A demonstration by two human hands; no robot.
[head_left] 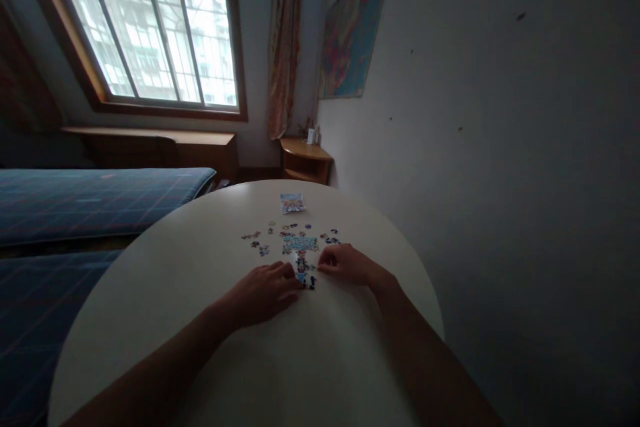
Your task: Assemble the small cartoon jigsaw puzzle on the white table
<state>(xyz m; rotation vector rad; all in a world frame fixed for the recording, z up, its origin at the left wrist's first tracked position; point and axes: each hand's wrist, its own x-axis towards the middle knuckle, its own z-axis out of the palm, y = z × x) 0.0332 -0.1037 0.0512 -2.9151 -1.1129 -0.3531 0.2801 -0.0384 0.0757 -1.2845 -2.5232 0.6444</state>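
Puzzle (pixel 300 245) mid-table, part-joined: wide block on the far side, narrower run of pieces coming down to the near edge, gaps on both sides of it. Left hand (pixel 267 290) at the near left corner, palm down, fingers bent and close together, tips at the edge pieces; can't tell if they grip one. Right hand (pixel 345 263) just beside the right edge, thumb and index drawn near each other; too small and dark to tell if a piece is between them.

Handling, as judged: left fingers best kept light and flat, enough to stop the narrow run sliding or buckling. Right fingertips best kept low, a piece lined up level with its slot, then pressed straight down; a sideways shove could split the joins.

Loose pieces (pixel 263 249) lie left, more pieces (pixel 330 238) right near the right knuckles, so wrist up to avoid sweeping them. Packet (pixel 293 203) farther off, beyond the puzzle. White round table (pixel 200 333) under all.
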